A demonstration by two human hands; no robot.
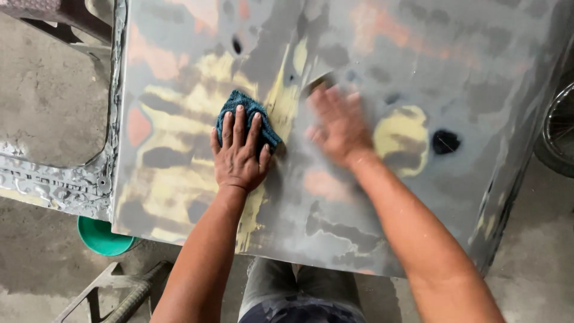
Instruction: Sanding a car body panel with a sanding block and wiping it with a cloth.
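Observation:
A large sanded car body panel (418,197), grey with yellow filler and pinkish patches, lies flat in front of me. My left hand (239,152) presses flat on a folded dark blue cloth (239,104) near the panel's middle left, fingers spread over it. My right hand (338,125) is blurred with motion, flat on the panel to the right of the cloth, beside a yellow patch (403,134). What it holds, if anything, is hidden by blur; a dark edge shows at its fingertips.
A green bowl (101,236) sits on the concrete floor under the panel's near left corner. A metal stand (119,293) lies lower left. A window opening of the panel (54,101) is at left. A wheel (559,128) stands at right.

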